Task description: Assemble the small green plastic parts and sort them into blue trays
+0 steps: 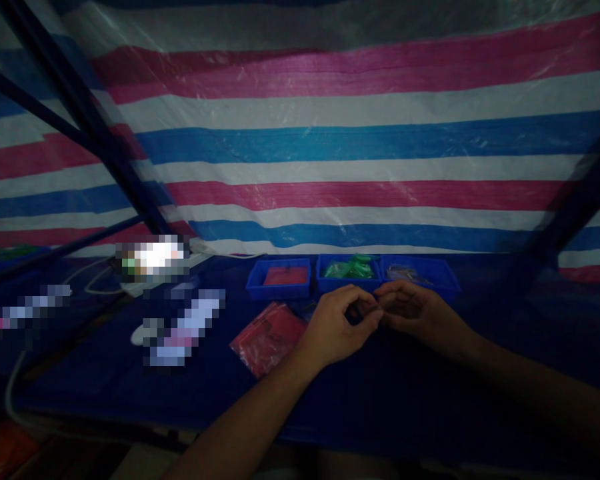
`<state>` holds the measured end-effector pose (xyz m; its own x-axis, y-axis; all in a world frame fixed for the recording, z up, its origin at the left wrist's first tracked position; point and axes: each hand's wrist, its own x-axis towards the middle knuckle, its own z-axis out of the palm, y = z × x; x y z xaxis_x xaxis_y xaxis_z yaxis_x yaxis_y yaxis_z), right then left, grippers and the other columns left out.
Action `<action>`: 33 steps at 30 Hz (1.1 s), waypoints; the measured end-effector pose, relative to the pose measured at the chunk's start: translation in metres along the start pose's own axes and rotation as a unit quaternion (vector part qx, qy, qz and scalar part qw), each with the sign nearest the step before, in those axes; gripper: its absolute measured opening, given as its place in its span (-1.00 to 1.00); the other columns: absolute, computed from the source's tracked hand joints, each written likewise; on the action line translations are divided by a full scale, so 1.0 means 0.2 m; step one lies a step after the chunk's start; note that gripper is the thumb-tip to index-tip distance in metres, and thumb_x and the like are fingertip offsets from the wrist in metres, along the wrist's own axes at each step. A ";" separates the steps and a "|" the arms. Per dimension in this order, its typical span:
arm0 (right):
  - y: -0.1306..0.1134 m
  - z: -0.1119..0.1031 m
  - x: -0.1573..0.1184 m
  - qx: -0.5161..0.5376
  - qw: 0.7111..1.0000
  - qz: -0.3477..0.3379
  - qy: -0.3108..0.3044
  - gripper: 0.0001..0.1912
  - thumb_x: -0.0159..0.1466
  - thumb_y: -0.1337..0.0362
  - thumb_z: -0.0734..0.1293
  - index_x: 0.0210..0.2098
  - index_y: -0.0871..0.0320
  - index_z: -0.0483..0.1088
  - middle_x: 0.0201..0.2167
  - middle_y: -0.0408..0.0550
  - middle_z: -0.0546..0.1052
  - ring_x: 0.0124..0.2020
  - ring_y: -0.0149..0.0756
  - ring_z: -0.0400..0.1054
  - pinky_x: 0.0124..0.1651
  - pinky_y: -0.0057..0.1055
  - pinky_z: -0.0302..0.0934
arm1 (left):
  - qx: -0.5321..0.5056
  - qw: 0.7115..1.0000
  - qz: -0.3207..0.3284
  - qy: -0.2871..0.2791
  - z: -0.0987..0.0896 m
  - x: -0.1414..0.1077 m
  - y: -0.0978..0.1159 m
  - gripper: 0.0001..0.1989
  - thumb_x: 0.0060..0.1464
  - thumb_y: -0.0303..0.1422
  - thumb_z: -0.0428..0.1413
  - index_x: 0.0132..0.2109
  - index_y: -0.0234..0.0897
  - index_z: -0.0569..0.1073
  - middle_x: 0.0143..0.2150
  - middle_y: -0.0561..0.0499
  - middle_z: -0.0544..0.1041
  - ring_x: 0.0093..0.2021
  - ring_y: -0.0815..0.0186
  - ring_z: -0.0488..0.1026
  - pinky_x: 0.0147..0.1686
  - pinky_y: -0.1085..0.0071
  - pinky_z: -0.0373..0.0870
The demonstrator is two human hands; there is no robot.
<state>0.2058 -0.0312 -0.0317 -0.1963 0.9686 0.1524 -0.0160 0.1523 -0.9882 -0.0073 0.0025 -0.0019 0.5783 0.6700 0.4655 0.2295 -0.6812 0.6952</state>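
Observation:
My left hand and my right hand meet fingertip to fingertip above the dark blue table. The fingers of each are curled and pinched together; whatever they hold is too small and dark to make out. Beside my left wrist lies a pile of red plastic bags. Behind my hands stand blue trays: the left tray holds red packets, the middle tray holds green packets, and the right tray holds small thin items, partly hidden by my right hand.
On the left, a blurred bright object sits near cables and a white strip. A white rounded object lies beside a blurred patch. Dark metal bars slant down at the left. Striped sheeting hangs behind the table.

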 end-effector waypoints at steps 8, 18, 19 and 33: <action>0.02 -0.01 0.01 0.015 1.000 -0.014 0.006 -0.51 0.18 0.20 0.59 0.05 -0.01 0.43 -0.18 -0.13 0.57 -0.13 -0.29 0.52 0.01 -0.30 0.40 | -0.007 1.000 -0.022 -0.012 0.01 0.01 -0.01 -0.80 0.29 -0.23 0.18 -0.19 -0.29 0.56 -0.26 0.00 0.56 -0.30 0.33 0.47 -0.26 0.41 0.38; 0.03 -0.08 0.04 -0.036 0.991 -0.040 0.125 -0.62 0.15 0.09 0.59 -0.16 0.09 0.48 -0.31 -0.13 0.57 -0.34 -0.32 0.46 -0.23 -0.36 0.39 | -0.002 0.996 -0.048 0.071 0.01 0.01 -0.01 -0.81 0.31 -0.29 0.15 -0.01 -0.27 0.52 -0.16 -0.04 0.59 -0.20 0.30 0.54 -0.23 0.41 0.44; 0.03 -0.08 0.04 -0.061 0.988 -0.043 0.136 -0.64 0.15 0.08 0.59 -0.20 0.10 0.48 -0.34 -0.13 0.56 -0.37 -0.33 0.45 -0.27 -0.38 0.38 | 0.001 0.997 -0.045 0.063 0.01 0.00 -0.01 -0.80 0.32 -0.28 0.14 -0.02 -0.27 0.54 -0.16 -0.04 0.59 -0.20 0.29 0.54 -0.23 0.41 0.44; -0.02 -0.04 -0.01 -0.300 0.938 -0.173 0.024 -0.83 0.36 0.22 0.42 -0.05 -0.04 0.56 -0.04 -0.07 0.63 0.01 -0.14 0.54 0.15 -0.14 0.41 | 0.020 0.999 -0.044 0.025 0.00 0.00 -0.03 -0.80 0.31 -0.35 0.15 -0.02 -0.28 0.62 -0.09 -0.05 0.66 -0.15 0.27 0.58 -0.12 0.39 0.46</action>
<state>0.2142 -0.0321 -0.0277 -0.2360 0.8463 0.4777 0.4877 0.5283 -0.6950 -0.0085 0.0064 -0.0061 0.5149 0.7413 0.4306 0.3090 -0.6290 0.7134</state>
